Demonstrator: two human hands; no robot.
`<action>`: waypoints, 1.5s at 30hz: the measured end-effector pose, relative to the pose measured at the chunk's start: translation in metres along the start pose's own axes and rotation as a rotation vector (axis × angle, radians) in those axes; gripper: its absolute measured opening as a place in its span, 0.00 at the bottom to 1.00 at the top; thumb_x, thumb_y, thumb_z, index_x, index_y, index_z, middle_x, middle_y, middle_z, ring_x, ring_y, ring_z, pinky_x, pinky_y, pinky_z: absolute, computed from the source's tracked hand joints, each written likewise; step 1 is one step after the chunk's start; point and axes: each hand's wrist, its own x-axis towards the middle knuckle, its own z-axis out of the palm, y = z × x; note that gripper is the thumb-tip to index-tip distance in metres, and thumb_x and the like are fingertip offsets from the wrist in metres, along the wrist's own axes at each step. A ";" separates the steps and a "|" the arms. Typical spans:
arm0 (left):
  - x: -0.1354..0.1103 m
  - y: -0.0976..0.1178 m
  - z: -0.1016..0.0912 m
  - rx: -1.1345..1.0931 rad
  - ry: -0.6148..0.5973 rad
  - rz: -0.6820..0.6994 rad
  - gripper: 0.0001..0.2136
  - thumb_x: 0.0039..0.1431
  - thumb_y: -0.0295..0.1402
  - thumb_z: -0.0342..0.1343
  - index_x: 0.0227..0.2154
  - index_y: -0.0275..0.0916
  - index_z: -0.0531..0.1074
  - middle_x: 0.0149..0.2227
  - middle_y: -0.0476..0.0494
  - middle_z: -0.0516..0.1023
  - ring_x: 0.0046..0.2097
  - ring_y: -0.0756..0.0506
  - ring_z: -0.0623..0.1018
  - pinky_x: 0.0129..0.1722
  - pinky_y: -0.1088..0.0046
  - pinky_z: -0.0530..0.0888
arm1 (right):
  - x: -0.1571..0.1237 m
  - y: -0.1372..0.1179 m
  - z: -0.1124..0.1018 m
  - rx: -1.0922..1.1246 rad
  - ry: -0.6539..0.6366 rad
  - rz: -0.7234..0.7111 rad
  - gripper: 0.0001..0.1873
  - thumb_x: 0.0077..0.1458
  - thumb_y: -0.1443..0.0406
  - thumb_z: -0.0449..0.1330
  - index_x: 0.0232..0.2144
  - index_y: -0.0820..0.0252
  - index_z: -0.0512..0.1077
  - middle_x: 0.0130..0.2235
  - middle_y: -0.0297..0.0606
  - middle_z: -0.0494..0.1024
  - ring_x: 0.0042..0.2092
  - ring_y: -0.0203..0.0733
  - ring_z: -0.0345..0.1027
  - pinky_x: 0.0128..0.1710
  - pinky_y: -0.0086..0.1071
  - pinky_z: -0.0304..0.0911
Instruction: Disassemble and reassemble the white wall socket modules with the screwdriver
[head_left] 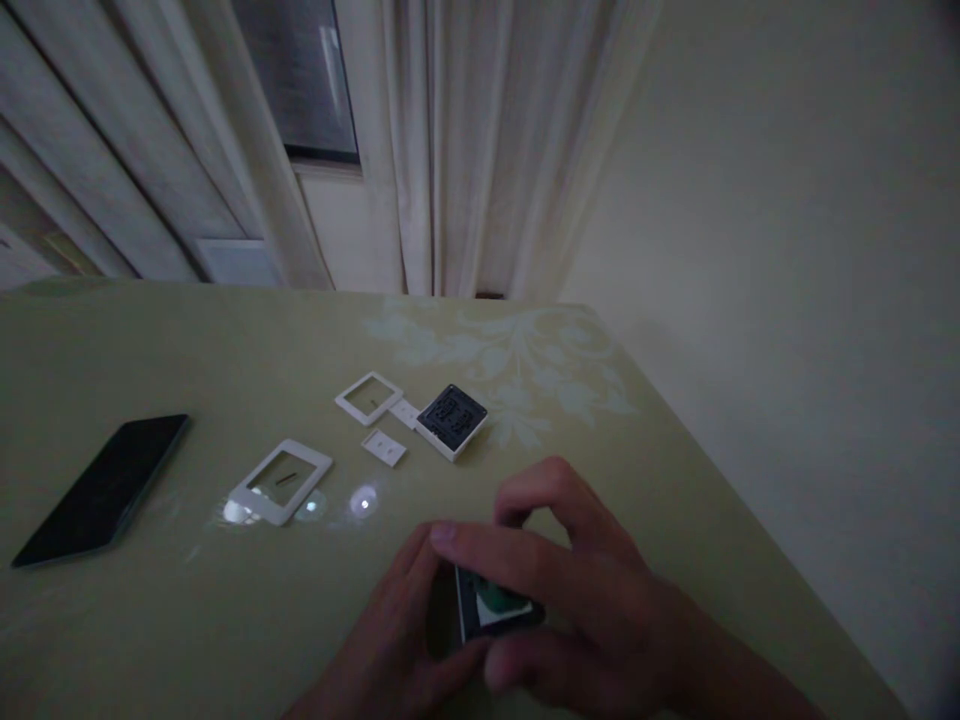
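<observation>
Low in the head view, my left hand (394, 635) is closed around the left side of a small dark boxy module (480, 622) with a pale edge and a green part inside. My right hand (592, 610) arches over the same module from the right, its index finger stretched across the top and its thumb at the near edge. Fingers cover much of the module. Beyond the hands lies a similar square module (452, 417), its dark back facing up over a white body.
On the glossy table (225, 620) lie two white square frames, a nearer one (251, 490) and a farther one (352, 405), with a small dark strip within each. White rectangular plates (384, 448) lie near the modules. A black tablet (105, 490) is at left. A wall (810, 300) borders the right.
</observation>
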 end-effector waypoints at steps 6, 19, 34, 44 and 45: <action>0.001 0.000 0.001 -0.045 -0.019 0.030 0.36 0.57 0.36 0.69 0.67 0.59 0.62 0.63 0.46 0.77 0.63 0.30 0.79 0.61 0.51 0.80 | -0.004 0.005 0.002 -0.088 0.041 -0.042 0.16 0.74 0.62 0.60 0.58 0.61 0.77 0.43 0.40 0.82 0.42 0.40 0.76 0.45 0.34 0.74; 0.004 0.004 -0.001 -0.029 -0.002 0.021 0.31 0.57 0.36 0.67 0.63 0.58 0.65 0.58 0.45 0.80 0.58 0.31 0.82 0.56 0.52 0.83 | -0.005 0.010 0.006 -0.090 0.033 -0.068 0.21 0.73 0.55 0.61 0.61 0.58 0.75 0.46 0.40 0.83 0.45 0.41 0.77 0.50 0.35 0.75; 0.003 0.002 -0.001 -0.003 0.009 0.047 0.34 0.57 0.37 0.69 0.65 0.58 0.64 0.61 0.45 0.79 0.60 0.30 0.81 0.58 0.53 0.82 | -0.002 0.000 -0.006 0.221 -0.096 0.108 0.20 0.74 0.65 0.60 0.65 0.58 0.73 0.55 0.42 0.82 0.55 0.37 0.78 0.56 0.29 0.75; 0.003 -0.001 0.000 0.036 0.002 0.064 0.35 0.60 0.37 0.67 0.68 0.58 0.61 0.63 0.44 0.78 0.61 0.29 0.81 0.58 0.53 0.83 | -0.003 -0.003 -0.005 0.226 -0.118 0.069 0.19 0.75 0.64 0.59 0.64 0.63 0.73 0.57 0.44 0.82 0.56 0.37 0.78 0.58 0.27 0.73; 0.003 -0.001 -0.001 0.027 0.003 0.073 0.34 0.59 0.37 0.67 0.67 0.59 0.62 0.62 0.45 0.79 0.60 0.30 0.81 0.57 0.53 0.83 | -0.003 0.000 -0.004 0.203 -0.050 0.070 0.17 0.72 0.62 0.63 0.60 0.61 0.76 0.53 0.42 0.84 0.51 0.36 0.80 0.53 0.27 0.75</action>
